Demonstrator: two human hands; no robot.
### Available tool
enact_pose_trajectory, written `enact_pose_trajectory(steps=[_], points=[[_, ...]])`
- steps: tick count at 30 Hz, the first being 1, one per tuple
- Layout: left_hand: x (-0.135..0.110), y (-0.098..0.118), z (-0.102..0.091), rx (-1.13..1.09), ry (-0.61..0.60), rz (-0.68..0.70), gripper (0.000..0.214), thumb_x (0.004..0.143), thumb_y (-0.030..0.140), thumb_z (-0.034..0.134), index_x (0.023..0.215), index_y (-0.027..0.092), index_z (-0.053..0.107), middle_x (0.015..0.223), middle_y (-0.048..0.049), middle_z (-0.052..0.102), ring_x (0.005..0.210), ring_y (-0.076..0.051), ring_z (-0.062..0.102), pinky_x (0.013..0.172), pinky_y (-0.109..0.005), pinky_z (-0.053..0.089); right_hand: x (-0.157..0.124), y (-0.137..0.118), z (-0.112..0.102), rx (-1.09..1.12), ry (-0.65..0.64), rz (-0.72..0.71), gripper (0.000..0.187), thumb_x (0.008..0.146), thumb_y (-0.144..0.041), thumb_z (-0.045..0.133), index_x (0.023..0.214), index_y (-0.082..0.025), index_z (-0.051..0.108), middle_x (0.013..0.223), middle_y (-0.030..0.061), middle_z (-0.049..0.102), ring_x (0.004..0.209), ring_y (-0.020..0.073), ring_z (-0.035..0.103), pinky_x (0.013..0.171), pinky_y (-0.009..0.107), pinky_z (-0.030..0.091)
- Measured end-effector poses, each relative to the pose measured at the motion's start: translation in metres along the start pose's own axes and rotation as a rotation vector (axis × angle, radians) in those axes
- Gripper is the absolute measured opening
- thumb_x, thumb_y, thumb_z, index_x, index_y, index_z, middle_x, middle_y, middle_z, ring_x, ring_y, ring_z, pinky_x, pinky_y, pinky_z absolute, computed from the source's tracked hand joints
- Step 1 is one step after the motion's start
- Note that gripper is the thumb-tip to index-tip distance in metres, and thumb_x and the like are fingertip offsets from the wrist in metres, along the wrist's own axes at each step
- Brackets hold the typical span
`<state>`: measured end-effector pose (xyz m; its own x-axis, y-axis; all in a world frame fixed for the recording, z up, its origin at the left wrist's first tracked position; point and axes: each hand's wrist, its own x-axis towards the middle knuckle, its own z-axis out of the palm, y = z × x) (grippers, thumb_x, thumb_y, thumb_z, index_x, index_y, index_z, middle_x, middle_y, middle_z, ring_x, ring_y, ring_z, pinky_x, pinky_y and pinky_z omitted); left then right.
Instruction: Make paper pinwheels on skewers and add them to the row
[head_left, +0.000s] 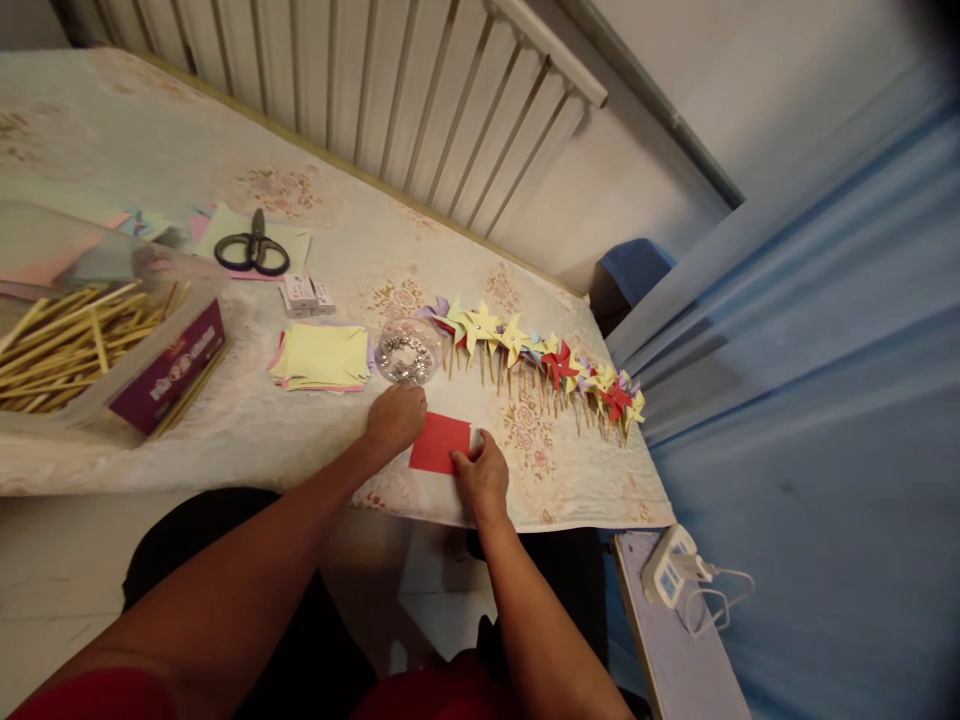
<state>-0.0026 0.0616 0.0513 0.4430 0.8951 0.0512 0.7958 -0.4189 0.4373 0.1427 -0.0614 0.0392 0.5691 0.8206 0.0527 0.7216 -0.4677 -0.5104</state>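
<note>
A red paper square (439,441) lies on the flowered tablecloth (225,440) near the table's front edge. My left hand (394,418) rests with curled fingers on the paper's upper left corner. My right hand (481,472) pinches the paper's right edge, fingers closed on it. Just beyond the paper stands a clear round container of silver pins (407,352). A row of finished paper pinwheels on sticks (540,362) runs off to the right of it.
A stack of yellow and pink paper squares (321,356) lies left of the container. Black scissors (252,248) rest on paper farther back. A clear box of wooden sticks (71,340) stands at left. A white power strip (671,570) sits on a ledge at lower right.
</note>
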Motion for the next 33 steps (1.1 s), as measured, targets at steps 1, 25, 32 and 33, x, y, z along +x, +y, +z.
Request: enact_pose_trajectory(steps=[1,25,32,33], points=[[0.0,0.0,-0.001,-0.005,-0.005,-0.002,0.037,0.095,0.021,0.036,0.095,0.013,0.072,0.103,-0.0181,0.073,0.101,-0.029,0.066,0.088,-0.04,0.048,0.0,0.0,-0.001,-0.003,-0.003,-0.004,0.057,0.075,-0.032,0.075,0.128,-0.015,0.062,0.084,0.0033,0.069,0.08,0.0226,0.062,0.076,0.031,0.045],[0.002,-0.002,-0.004,-0.179,-0.034,-0.069,0.031,0.094,0.021,0.038,0.098,0.017,0.068,0.107,-0.013,0.073,0.103,-0.024,0.065,0.087,-0.034,0.046,0.006,0.007,0.006,0.392,-0.033,0.17,0.028,0.064,-0.019,0.062,0.089,-0.02,0.072,0.055,-0.0085,0.056,0.055,0.0136,0.054,0.059,0.023,0.042],[0.004,-0.003,-0.003,-0.402,0.051,-0.092,0.025,0.088,0.023,0.042,0.092,0.019,0.067,0.101,-0.0097,0.074,0.098,-0.023,0.066,0.087,-0.033,0.047,0.005,0.008,-0.007,0.639,-0.034,0.197,0.012,0.061,-0.032,0.063,0.061,-0.02,0.062,0.052,-0.0069,0.054,0.05,0.0106,0.045,0.052,0.023,0.036],[0.005,-0.003,-0.002,-0.449,0.056,-0.107,0.024,0.088,0.025,0.043,0.091,0.02,0.067,0.098,-0.0088,0.074,0.096,-0.023,0.066,0.085,-0.033,0.048,0.006,0.009,-0.009,0.673,-0.027,0.21,0.015,0.061,-0.034,0.064,0.06,-0.02,0.061,0.051,-0.0068,0.053,0.05,0.0103,0.044,0.051,0.022,0.035]])
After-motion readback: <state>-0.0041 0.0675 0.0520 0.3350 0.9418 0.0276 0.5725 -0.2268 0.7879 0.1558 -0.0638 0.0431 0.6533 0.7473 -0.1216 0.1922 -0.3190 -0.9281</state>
